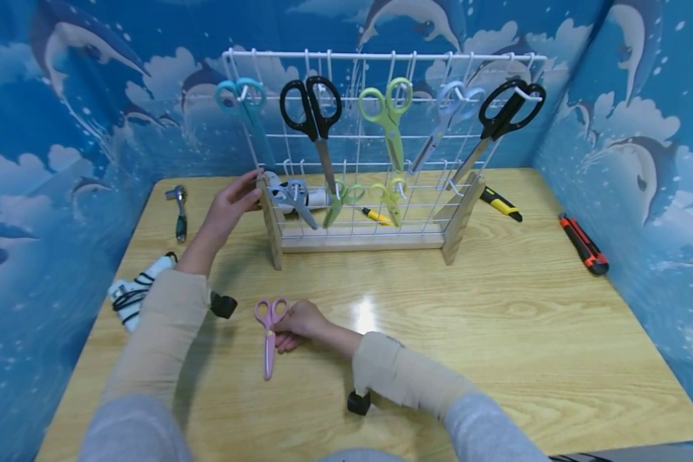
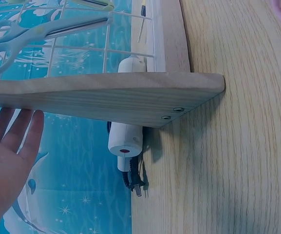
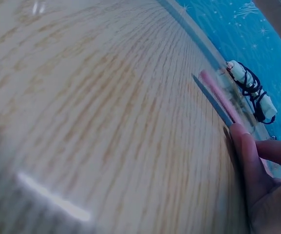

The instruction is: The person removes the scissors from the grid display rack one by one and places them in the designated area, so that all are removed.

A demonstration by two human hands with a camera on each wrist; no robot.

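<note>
My right hand [image 1: 301, 326] pinches a pair of pink scissors [image 1: 269, 343] near the pivot, low over the table at front centre; in the right wrist view thumb and fingers hold the scissors [image 3: 218, 95], blades pointing away. My left hand [image 1: 231, 202] touches the left wooden side of a white wire rack [image 1: 358, 136]. Up close in the left wrist view, straight fingers [image 2: 31, 134] rest against the wooden side panel [image 2: 96, 95]. Several scissors hang on the rack's hooks, among them black-handled scissors [image 1: 317, 115], green scissors [image 1: 389, 115] and teal scissors [image 1: 248, 109].
Behind the rack lie a white corded tool [image 1: 317, 197] and a yellow cutter [image 1: 376, 216]. A ratchet wrench [image 1: 180, 213] and a cord-wrapped white tool [image 1: 135, 292] are at left. At right lie a yellow-black utility knife [image 1: 501, 204] and a red-black one [image 1: 583, 244].
</note>
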